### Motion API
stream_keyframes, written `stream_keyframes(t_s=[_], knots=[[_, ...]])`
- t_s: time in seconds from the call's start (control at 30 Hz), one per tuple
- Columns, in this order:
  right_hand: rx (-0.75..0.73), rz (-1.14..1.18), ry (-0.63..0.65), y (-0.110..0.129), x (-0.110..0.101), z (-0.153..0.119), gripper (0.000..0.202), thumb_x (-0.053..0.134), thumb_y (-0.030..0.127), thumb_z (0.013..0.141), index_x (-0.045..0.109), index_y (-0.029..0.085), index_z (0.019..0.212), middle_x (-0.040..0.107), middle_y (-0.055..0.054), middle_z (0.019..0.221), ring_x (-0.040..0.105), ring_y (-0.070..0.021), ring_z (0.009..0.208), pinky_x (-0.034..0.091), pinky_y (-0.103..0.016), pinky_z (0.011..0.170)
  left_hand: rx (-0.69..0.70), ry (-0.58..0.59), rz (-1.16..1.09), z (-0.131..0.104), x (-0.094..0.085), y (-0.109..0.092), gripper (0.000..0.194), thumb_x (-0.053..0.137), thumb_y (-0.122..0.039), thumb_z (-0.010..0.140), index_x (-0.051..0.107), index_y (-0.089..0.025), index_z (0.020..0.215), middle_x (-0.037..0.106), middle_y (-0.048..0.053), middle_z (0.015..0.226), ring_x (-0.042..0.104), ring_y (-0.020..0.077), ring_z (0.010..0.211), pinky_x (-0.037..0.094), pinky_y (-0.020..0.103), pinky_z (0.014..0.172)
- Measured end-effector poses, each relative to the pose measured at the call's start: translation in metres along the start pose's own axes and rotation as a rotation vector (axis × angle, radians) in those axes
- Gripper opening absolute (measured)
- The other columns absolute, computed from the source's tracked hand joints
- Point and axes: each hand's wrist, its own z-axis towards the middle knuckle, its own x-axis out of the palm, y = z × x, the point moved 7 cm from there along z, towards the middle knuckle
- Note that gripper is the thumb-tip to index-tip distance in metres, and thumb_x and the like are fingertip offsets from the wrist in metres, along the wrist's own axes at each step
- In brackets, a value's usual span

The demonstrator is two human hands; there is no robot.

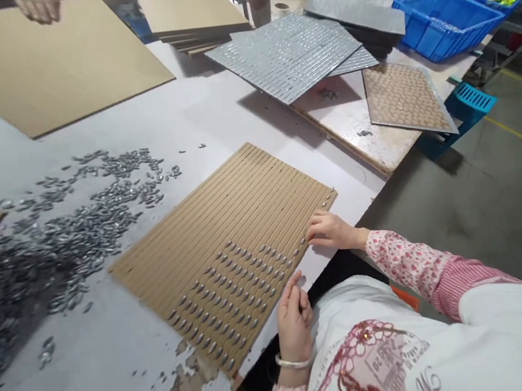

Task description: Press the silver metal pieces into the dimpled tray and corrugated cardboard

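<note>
A grooved brown board (236, 199) lies on the table in front of me. Small grey spindle-shaped metal pieces (229, 306) sit in rows in its grooves, mostly over the near part. My right hand (331, 230) rests at the board's right edge. Its fingertips are pressed together beside the last pieces of the nearest groove; what they pinch is hidden. Close to the near edge is my left hand (294, 319), its index finger pointing toward the board and the other fingers curled in. Whatever lies inside that curl cannot be made out.
A large heap of loose metal pieces (75, 245) spreads at left. Across the table a person's hand (40, 6) holds a plain board (47, 64). Stacked boards (191, 5), silver grooved sheets (288, 52), a patterned sheet (404, 97) and a blue crate (446, 21) stand farther back.
</note>
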Motion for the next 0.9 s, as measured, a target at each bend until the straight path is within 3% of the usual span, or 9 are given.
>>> stream_keyframes(t_s=[0.27, 0.67, 0.9], knots=[[-0.1, -0.189, 0.119, 0.012, 0.032, 0.013, 0.021, 0.051, 0.035, 0.087, 0.065, 0.02, 0.086, 0.057, -0.006, 0.085, 0.043, -0.0181, 0.085, 0.032, -0.031, 0.075, 0.062, -0.059, 0.002, 0.0, -0.002, -0.004, 0.045, 0.061, -0.037, 0.076, 0.053, -0.014, 0.114, 0.036, -0.008, 0.053, 0.021, 0.0023, 0.042, 0.013, 0.016, 0.039], [-0.119, -0.161, 0.161, 0.01, 0.038, 0.018, 0.022, 0.051, 0.038, 0.087, 0.065, 0.02, 0.086, 0.057, -0.006, 0.088, 0.043, -0.0187, 0.089, 0.027, -0.032, 0.075, 0.047, -0.072, -0.037, 0.006, -0.004, -0.004, 0.047, 0.062, -0.036, 0.073, 0.052, -0.013, 0.111, 0.038, -0.008, 0.053, 0.022, 0.0017, 0.04, 0.011, 0.017, 0.039], [-0.135, -0.175, 0.124, 0.028, 0.044, 0.019, 0.022, 0.051, 0.039, 0.087, 0.065, 0.021, 0.087, 0.058, -0.006, 0.092, 0.042, -0.0196, 0.09, 0.025, -0.034, 0.076, 0.046, -0.114, -0.016, -0.001, -0.006, -0.001, 0.043, 0.062, -0.038, 0.073, 0.054, -0.012, 0.106, 0.037, -0.008, 0.053, 0.022, 0.0019, 0.04, 0.013, 0.017, 0.039]])
